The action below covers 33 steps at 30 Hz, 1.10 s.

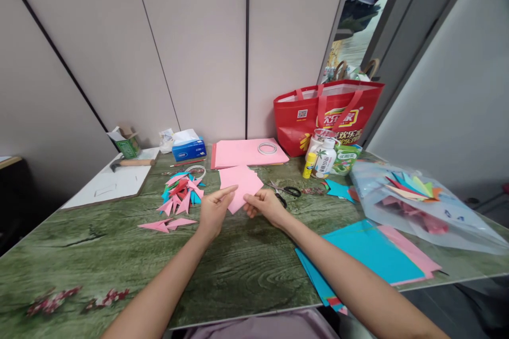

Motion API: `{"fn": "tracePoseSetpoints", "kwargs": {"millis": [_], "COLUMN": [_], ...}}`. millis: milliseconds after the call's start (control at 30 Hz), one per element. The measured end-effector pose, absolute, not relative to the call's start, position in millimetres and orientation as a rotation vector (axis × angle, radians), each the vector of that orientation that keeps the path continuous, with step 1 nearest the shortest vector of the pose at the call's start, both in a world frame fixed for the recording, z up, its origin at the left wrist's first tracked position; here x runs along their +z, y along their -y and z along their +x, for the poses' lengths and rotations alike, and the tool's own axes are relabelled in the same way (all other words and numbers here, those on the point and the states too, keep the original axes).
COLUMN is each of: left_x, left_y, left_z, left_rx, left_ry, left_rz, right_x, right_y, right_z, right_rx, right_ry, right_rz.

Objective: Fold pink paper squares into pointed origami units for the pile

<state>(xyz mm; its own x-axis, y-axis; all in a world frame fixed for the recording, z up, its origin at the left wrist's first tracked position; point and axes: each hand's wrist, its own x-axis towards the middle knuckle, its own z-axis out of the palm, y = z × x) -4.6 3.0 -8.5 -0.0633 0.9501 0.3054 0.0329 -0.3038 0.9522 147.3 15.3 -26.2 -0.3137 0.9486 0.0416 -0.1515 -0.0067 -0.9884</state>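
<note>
A piece of pink paper (237, 190) is held up over the middle of the table, tilted, with one corner pointing down. My left hand (214, 211) pinches its left edge, thumb lying along the paper. On the other side, my right hand (265, 205) grips the lower right edge between thumb and fingers. More pink paper lies just behind it, so where one sheet ends is hard to make out. To the left sits a pile of folded paper pieces (183, 193) in pink, red, blue and green, with folded pink pieces (167, 225) in front. Black-handled scissors (292, 191) lie beside my right hand.
Pink sheets (230, 152) lie at the back under a tape roll (267, 148). A tissue box (189, 149), hammer (133, 163), glue stick (309, 166), white bottle (324, 159) and red bag (294, 122) stand around. Blue sheets (366, 254) and a plastic bag (457, 228) are right.
</note>
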Motion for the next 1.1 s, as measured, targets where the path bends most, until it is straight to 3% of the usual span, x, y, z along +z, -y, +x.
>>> {"fn": "tracePoseSetpoints", "kwargs": {"millis": [200, 467, 833, 1100], "left_x": [-9, -12, -17, -16], "left_y": [-1, -3, -2, -1], "left_z": [-3, -3, 2, 2], "left_rx": [1.475, 1.522, 1.523, 1.53], "left_ry": [-1.122, -1.068, -1.039, -1.056], "left_rz": [1.395, 1.315, 1.255, 1.257], "right_x": [-27, -23, -26, -27], "right_y": [-16, -9, -11, -6], "right_z": [146, 142, 140, 137], "right_rx": [1.302, 1.521, 1.338, 1.584], "right_ry": [1.424, 1.345, 1.434, 1.38], "right_rz": [-0.954, -0.866, -0.949, -0.866]}}
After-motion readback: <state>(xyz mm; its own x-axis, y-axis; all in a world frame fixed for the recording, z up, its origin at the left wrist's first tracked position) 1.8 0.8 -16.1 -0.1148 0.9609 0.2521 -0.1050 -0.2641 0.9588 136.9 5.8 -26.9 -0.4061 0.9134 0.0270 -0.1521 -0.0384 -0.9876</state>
